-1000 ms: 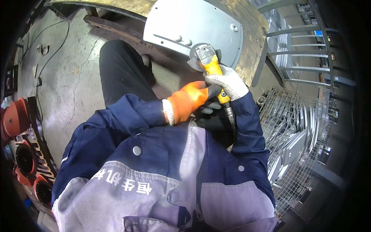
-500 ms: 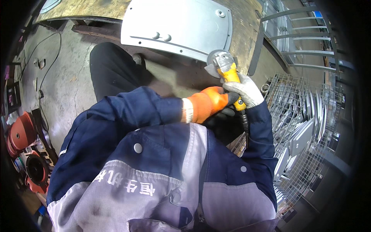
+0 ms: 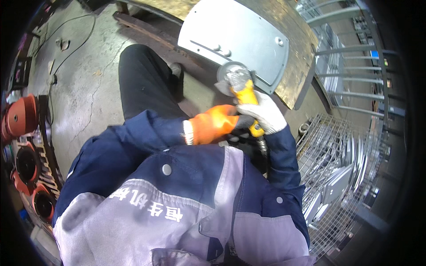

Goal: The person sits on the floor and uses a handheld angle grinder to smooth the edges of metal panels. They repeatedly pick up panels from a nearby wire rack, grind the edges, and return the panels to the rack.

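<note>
Judging by the pose, the yellow angle grinder (image 3: 244, 94) is being held in front of the body, with its grinding disc (image 3: 227, 69) being presented toward the near edge of the pale grey metal panel (image 3: 239, 26). The panel is being borne by the wooden worktop (image 3: 298, 73). The grinder's body is being gripped by the white-gloved right hand (image 3: 270, 113); its rear part is apparently being touched by the orange-gloved left hand (image 3: 213, 124), though whether the left fingers are being closed around it cannot be told. For the next move, a sure grip and a disc angled away from the trouser leg (image 3: 142, 84) seem to be called for.

The disc is being blurred, so spinning and contact with the panel cannot be confirmed. The hose fitting (image 3: 262, 144) is being partly lost in shadow; the worktop is being cut off above.
</note>
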Tool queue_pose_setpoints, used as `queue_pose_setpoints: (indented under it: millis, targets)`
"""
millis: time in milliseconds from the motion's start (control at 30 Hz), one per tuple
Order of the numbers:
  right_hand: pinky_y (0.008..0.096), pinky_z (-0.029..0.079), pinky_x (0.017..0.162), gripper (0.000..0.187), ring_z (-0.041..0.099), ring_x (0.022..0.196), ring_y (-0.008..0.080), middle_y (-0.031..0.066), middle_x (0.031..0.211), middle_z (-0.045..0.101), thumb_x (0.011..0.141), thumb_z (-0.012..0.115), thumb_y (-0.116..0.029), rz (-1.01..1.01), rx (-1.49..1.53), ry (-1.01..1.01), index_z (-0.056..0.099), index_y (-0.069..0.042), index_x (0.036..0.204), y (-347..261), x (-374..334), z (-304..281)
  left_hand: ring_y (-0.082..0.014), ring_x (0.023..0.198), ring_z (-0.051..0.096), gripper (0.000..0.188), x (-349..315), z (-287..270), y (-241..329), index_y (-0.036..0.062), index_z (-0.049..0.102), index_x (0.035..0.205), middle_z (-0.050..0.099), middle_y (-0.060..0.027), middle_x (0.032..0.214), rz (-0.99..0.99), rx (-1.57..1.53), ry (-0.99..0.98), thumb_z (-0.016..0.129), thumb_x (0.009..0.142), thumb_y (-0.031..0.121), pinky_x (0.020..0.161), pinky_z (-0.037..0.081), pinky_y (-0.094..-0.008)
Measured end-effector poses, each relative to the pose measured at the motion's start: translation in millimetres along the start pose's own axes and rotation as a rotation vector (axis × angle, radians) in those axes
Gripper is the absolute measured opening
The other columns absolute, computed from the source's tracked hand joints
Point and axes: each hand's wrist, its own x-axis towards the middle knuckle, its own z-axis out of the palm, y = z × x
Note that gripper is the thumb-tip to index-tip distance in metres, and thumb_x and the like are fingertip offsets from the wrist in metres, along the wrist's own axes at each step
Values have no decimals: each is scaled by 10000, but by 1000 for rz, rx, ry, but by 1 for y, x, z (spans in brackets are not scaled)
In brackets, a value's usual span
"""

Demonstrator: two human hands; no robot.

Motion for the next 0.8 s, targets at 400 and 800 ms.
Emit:
queue_pose_setpoints:
  millis: [400,800]
  targets:
    - [266,493,727,321,623,789,126,61,889,680,749,764,-130,-79,1,-28,667,5,1023,-6,100,101,-226,890,630,333,-56,-86,0,23,566,1146,588,-106,962,890,905,214,616,818,2,742,529,-303]
    - [253,485,683,317,588,762,97,47,876,648,760,776,-119,-136,343,203,636,21,1006,75,17,21,-145,722,585,242,3,-13,-17,38,574,1075,594,-49,859,-107,74,12,607,911,213,646,498,-271]
